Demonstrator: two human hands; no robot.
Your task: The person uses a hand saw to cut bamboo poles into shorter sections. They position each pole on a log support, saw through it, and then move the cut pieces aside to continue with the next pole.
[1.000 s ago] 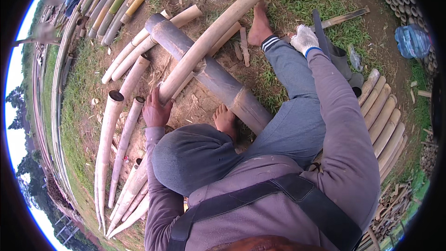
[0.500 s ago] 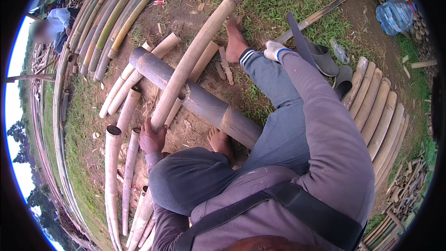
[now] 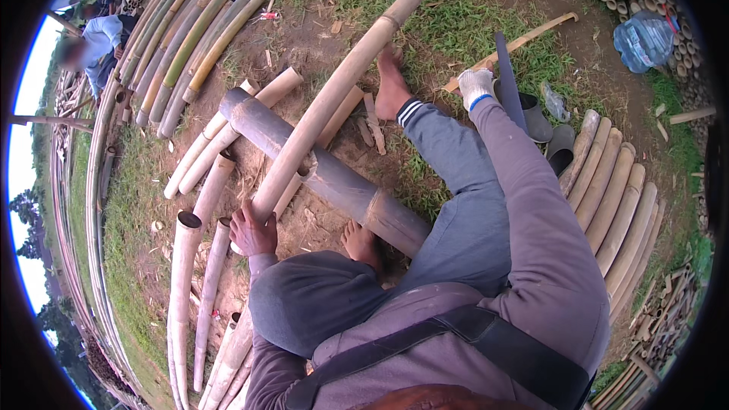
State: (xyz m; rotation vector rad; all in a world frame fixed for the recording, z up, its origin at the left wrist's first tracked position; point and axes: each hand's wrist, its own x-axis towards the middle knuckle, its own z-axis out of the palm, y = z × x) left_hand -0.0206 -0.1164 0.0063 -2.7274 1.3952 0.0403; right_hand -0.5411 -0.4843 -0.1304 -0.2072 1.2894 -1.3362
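Observation:
A long tan bamboo pole (image 3: 326, 118) slants across a thick dark bamboo log (image 3: 345, 182), its far end out of view. My bare left hand (image 3: 254, 231) curls around the pole's near end, beside my bent knee. My right hand (image 3: 477, 85), in a white knit glove, closes over a long narrow wooden strip (image 3: 535, 39) with a hooked far tip; the fingers are partly hidden. The strip's near end sticks out left of the glove. Just right of that hand stands a dark flat blade (image 3: 510, 80), its lower part hidden by my sleeve.
Bamboo poles lie at left (image 3: 184, 273) and in a row at right (image 3: 607, 190). Clogs (image 3: 560, 144) and a large blue water bottle (image 3: 644, 42) are to the right. My bare feet (image 3: 360, 244) flank the log. Another person (image 3: 102, 49) sits far left.
The strip at my right hand has turned, showing a lighter face, and the gloved hand has shifted right along it. The view has moved slightly. My left hand stays at the pole's end.

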